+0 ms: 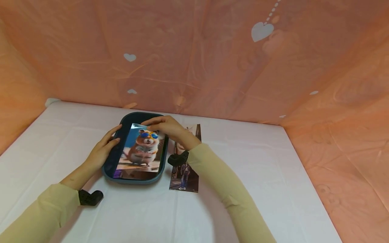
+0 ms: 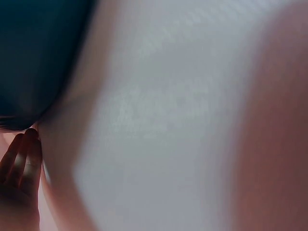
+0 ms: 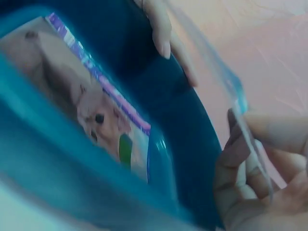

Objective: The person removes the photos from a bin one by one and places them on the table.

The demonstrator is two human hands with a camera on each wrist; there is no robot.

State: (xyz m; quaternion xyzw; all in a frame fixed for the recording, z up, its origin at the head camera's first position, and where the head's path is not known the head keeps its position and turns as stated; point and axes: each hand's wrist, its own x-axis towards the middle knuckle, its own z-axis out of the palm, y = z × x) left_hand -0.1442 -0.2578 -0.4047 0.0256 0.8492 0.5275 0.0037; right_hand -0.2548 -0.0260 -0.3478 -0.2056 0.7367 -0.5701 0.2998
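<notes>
A dark teal tray [image 1: 136,182] with rounded corners lies on the table. My left hand [image 1: 101,150] grips its left rim, thumb and a finger on top. In the left wrist view, other fingers [image 2: 21,159] reach below the tray's edge. My right hand [image 1: 167,126] pinches the top edge of a photo print of a hamster in blue sunglasses [image 1: 143,150], lifted over the tray. Seen edge-on, the print stands between thumb and fingers in the right wrist view. Beneath it, another animal picture with a purple border [image 3: 103,108] lies inside the tray.
Right of the tray, partly behind my right wrist, photo prints [image 1: 185,179] lie on the white tablecloth [image 1: 249,168]. An orange curtain with hearts [image 1: 194,60] rises behind the table and at both sides. Dark wrist cameras [image 1: 91,198] stick out from both sleeves.
</notes>
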